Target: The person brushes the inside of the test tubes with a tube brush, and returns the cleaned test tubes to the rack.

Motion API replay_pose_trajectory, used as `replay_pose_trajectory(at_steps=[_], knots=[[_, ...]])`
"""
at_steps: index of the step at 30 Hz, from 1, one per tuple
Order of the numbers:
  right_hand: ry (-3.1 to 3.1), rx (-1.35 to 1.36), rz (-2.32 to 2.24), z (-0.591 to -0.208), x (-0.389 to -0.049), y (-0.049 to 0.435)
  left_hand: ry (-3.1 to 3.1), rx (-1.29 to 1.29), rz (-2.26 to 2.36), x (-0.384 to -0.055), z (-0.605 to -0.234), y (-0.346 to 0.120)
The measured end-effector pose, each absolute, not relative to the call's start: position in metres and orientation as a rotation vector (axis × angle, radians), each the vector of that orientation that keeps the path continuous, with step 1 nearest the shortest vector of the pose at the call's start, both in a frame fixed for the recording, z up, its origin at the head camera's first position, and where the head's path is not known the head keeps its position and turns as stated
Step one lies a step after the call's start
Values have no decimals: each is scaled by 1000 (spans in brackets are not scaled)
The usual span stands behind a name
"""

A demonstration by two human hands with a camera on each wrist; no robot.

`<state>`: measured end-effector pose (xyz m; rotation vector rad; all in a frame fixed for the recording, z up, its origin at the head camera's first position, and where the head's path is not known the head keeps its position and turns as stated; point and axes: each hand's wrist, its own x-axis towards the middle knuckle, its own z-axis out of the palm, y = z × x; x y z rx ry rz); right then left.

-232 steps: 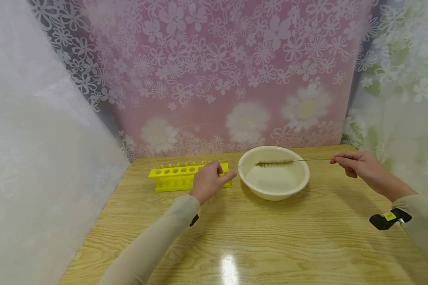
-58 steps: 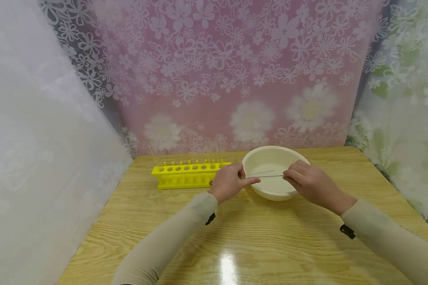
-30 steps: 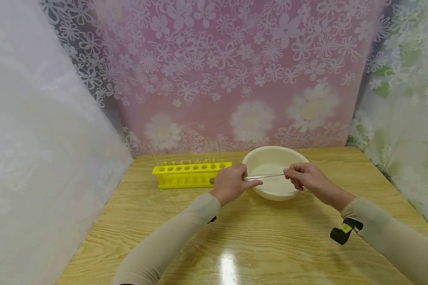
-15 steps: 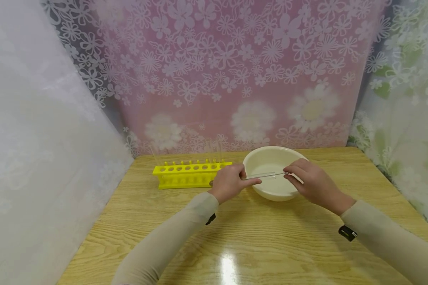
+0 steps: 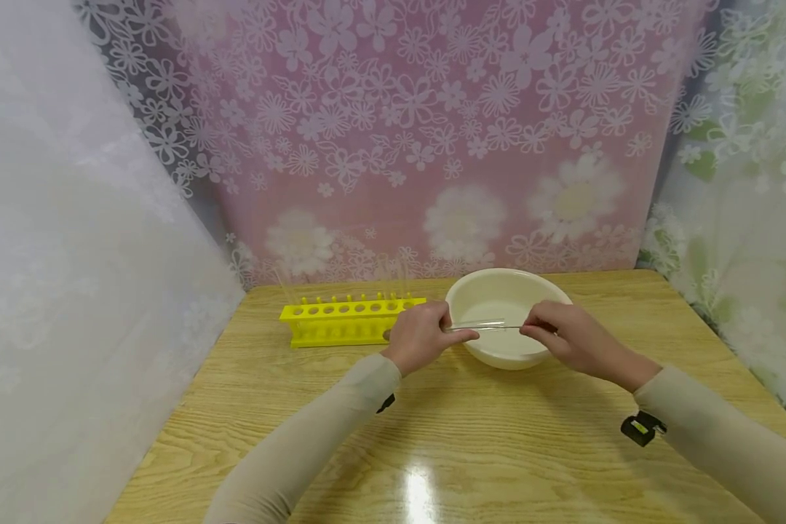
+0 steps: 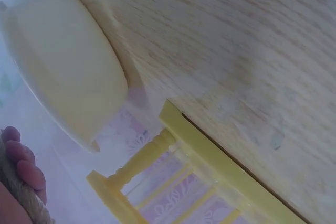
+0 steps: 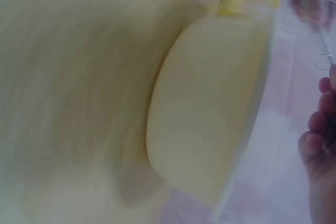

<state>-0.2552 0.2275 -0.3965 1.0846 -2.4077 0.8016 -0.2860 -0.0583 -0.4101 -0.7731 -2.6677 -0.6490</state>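
Observation:
My left hand (image 5: pixel 421 331) grips a clear glass test tube (image 5: pixel 487 324), held nearly level with its mouth pointing right over the basin. From that mouth runs the thin wire of a test tube brush (image 5: pixel 514 327), which my right hand (image 5: pixel 573 336) pinches between thumb and fingers. In the head view the bristles are hidden behind my left hand. Brown bristles (image 6: pixel 26 195) show beside the left fingers in the left wrist view. The right wrist view has the curled right fingers (image 7: pixel 319 121) at its edge.
Beneath the hands stands a cream basin (image 5: pixel 504 360). Left of it is a yellow test tube rack (image 5: pixel 340 338), with a leaning tube (image 5: pixel 286 287) at its left end and upright tubes (image 5: pixel 402 275) at its right. A wooden table (image 5: pixel 485 444) carries everything; floral curtains hang around.
Earlier the brush's bristles hung over the basin, outside the tube; since then my right hand has moved left and the brush went in. Lately the right fingers shift on the wire; the left hand stays.

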Motion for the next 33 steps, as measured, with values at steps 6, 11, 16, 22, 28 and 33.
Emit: replay_pose_trajectory(at_steps=[6, 11, 16, 22, 28, 33], knots=[[-2665, 712, 1652, -389, -253, 225, -2596, -807, -538, -285, -408, -57], [-2648, 510, 1949, -388, -254, 223, -2571, -801, -524, -285, -408, -56], [-2603, 709, 1228, -397, -253, 225, -2604, -761, -660, -288, -410, -58], [-2165, 1039, 474, -403, -258, 225, -2693, -727, -773, -288, -409, -60], [-1869, 1215, 152, -400, -263, 226, -2707, -737, -839, -284, -408, -59], [-1790, 1266, 32, -400, -263, 228, -2701, -742, -821, -283, -407, -57]])
